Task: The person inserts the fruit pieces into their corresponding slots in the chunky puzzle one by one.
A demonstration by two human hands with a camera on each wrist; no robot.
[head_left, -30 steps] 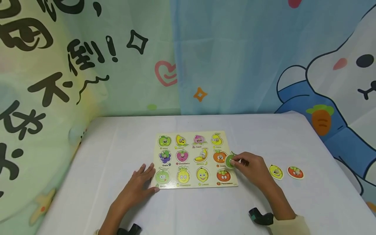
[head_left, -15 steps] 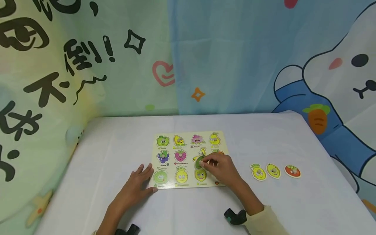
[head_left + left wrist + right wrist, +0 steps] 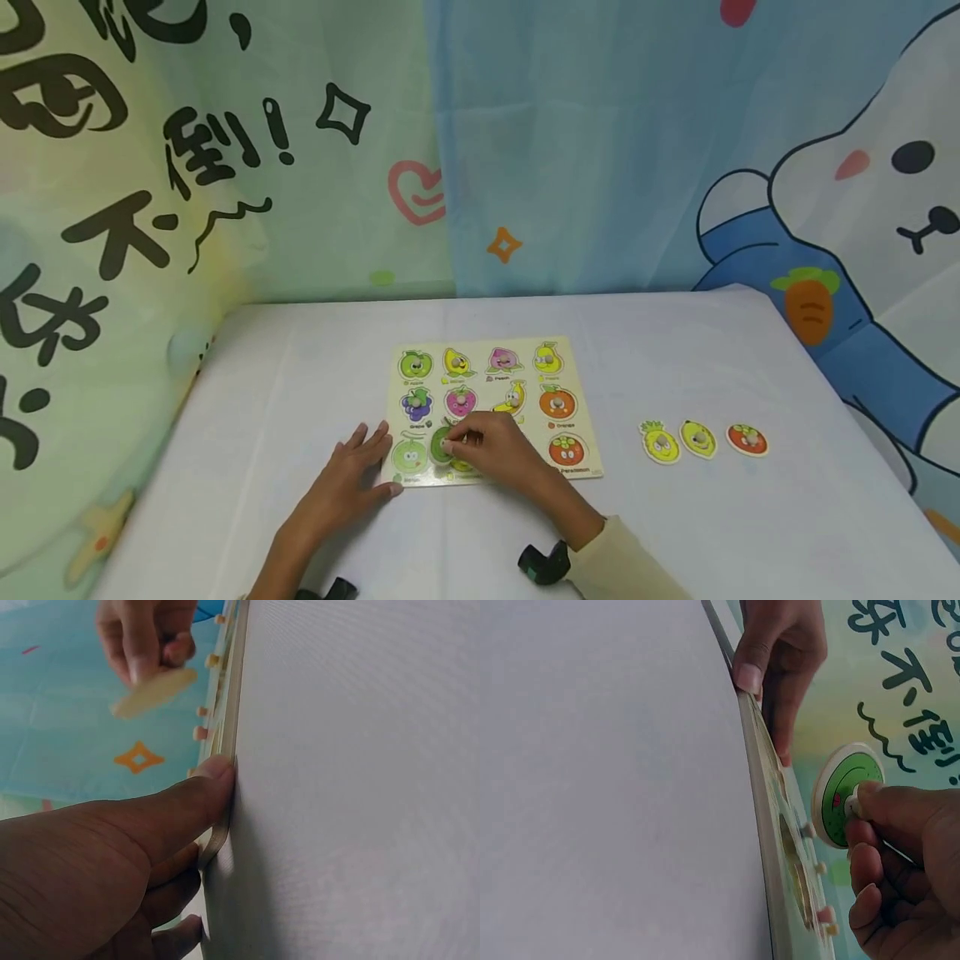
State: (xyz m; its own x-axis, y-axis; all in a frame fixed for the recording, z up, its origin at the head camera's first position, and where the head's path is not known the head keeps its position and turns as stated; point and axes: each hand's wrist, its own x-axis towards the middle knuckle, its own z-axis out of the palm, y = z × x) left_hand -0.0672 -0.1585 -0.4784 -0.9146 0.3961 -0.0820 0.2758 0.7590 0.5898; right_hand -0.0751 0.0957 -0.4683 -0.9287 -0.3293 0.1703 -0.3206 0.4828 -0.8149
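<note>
My right hand (image 3: 491, 450) pinches a round green melon puzzle piece (image 3: 847, 769) by its small knob. The piece is tilted up just above the lower row of a fruit knob-puzzle board (image 3: 480, 383), right of the pale printed melon (image 3: 409, 456). In the left wrist view the same melon piece (image 3: 154, 693) appears edge-on, clear of the board. My left hand (image 3: 352, 475) braces the board's near left corner, its thumb (image 3: 214, 771) against the front edge and its other fingers spread along the left side. Several knobbed fruit pieces sit on the upper two rows.
To the right of the board lie a pineapple piece (image 3: 660, 442), a lemon piece (image 3: 698, 439) and a red tomato-like piece (image 3: 747, 440) in a row on the white-covered table (image 3: 300, 358). A printed curtain (image 3: 570, 167) hangs behind. Black wrist cameras (image 3: 544, 563) show near both forearms.
My right hand has carried the melon piece leftward, from the board's right edge across to its lower left area. The left hand stays at the corner.
</note>
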